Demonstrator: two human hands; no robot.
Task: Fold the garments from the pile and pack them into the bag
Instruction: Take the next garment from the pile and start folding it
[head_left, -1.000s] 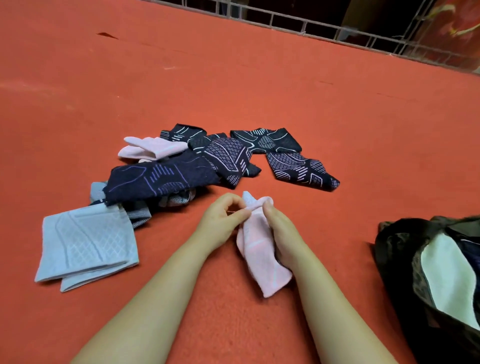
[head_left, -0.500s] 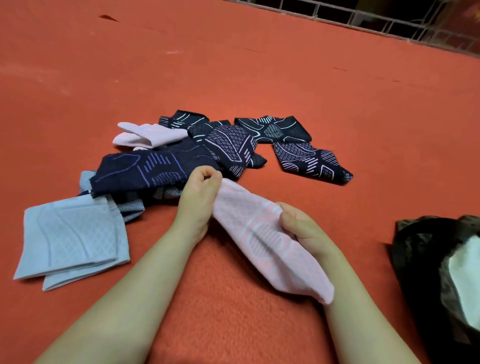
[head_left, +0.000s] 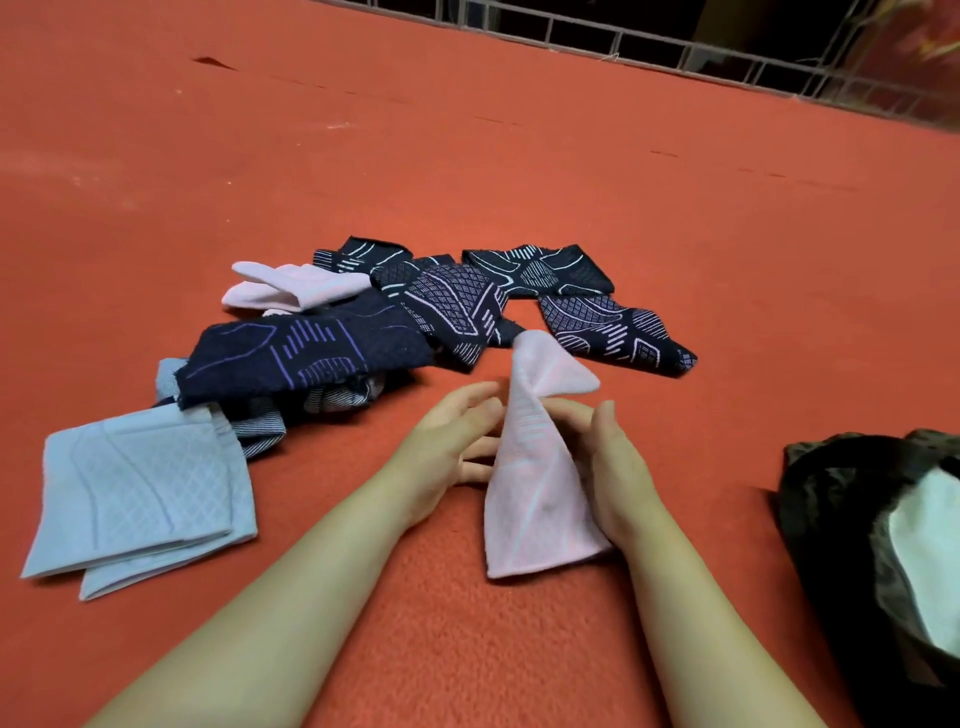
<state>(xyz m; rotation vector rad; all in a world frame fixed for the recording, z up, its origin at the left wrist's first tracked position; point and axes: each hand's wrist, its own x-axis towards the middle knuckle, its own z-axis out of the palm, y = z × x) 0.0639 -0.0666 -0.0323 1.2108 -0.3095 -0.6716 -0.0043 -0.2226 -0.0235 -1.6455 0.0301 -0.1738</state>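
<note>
A pink garment (head_left: 530, 488) stands half lifted off the red carpet between my hands, twisted, with its top corner flopping over to the right. My right hand (head_left: 618, 478) grips its right side, fingers hidden behind the cloth. My left hand (head_left: 452, 441) is at its left edge with the fingers spread, slightly blurred. Beyond them lies the pile: a navy garment with purple lines (head_left: 311, 353), several dark patterned pieces (head_left: 613, 332) and another pink one (head_left: 296, 291). The dark bag (head_left: 841, 519) sits open at the right edge with a white cloth (head_left: 930, 551) inside.
A light blue folded garment (head_left: 135, 488) lies at the left, next to the pile. Red carpet (head_left: 519, 156) stretches all around. A metal railing (head_left: 675, 57) runs along the far edge.
The pink garment, stretched out flat between both hands half a second ago, now stands up twisted. My left hand has let go of its corner and spread its fingers.
</note>
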